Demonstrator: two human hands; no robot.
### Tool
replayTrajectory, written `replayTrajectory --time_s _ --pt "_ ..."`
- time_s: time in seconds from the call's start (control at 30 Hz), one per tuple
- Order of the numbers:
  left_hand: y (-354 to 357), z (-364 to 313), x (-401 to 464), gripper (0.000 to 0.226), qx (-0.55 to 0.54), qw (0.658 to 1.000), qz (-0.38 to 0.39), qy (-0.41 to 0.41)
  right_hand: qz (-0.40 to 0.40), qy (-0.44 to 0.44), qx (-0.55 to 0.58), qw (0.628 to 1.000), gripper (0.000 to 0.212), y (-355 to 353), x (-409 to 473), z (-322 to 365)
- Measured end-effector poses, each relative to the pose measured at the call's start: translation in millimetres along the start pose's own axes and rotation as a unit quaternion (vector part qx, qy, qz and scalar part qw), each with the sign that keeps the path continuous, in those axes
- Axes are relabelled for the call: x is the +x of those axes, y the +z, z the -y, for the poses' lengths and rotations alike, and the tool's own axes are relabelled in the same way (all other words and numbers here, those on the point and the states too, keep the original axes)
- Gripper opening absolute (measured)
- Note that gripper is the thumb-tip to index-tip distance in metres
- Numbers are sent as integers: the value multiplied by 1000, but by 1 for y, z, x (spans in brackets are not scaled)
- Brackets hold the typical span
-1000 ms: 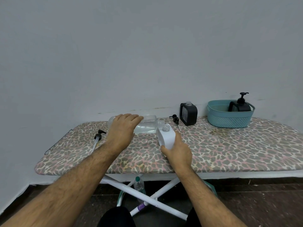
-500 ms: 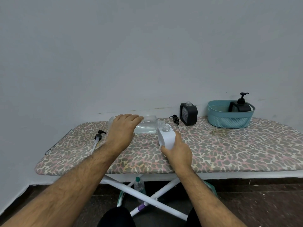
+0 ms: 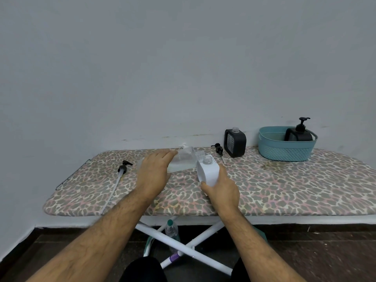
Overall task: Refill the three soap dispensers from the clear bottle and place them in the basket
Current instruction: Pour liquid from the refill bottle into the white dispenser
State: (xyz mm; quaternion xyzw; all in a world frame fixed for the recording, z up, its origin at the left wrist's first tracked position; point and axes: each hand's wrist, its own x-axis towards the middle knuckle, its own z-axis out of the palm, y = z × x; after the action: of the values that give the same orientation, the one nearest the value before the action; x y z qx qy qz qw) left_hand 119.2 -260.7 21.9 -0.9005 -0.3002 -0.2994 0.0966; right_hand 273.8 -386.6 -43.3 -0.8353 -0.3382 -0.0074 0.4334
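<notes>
My left hand (image 3: 153,171) grips the clear bottle (image 3: 183,159), held nearly on its side with its neck over the open mouth of the white dispenser (image 3: 208,171). My right hand (image 3: 220,188) holds that white dispenser from the near side, a little tilted. A black dispenser (image 3: 235,142) with no pump stands behind on the board. Another black dispenser (image 3: 299,134) with its pump on sits in the teal basket (image 3: 284,149) at the back right.
Two loose pumps lie on the leopard-print ironing board (image 3: 284,184): one with a long tube (image 3: 122,169) at the left, one (image 3: 218,149) beside the black dispenser. A small bottle (image 3: 172,231) stands on the floor under the board's crossed legs. A wall runs behind.
My left hand has raised the clear bottle's base slightly, tipping its neck further down to the white dispenser's mouth. The right hand has kept its hold.
</notes>
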Motion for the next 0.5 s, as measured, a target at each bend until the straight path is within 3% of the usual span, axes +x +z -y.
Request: replayTrajectory --time_s 0.33,0.5 --pt "14 -6 -15 59 -130 988 -28 -77 -2 -3 -3 1000 77 0 -1 1" --pt "17 -3 -18 58 -229 961 -18 -156 0 -5 -9 1000 75 -1 -1 2"
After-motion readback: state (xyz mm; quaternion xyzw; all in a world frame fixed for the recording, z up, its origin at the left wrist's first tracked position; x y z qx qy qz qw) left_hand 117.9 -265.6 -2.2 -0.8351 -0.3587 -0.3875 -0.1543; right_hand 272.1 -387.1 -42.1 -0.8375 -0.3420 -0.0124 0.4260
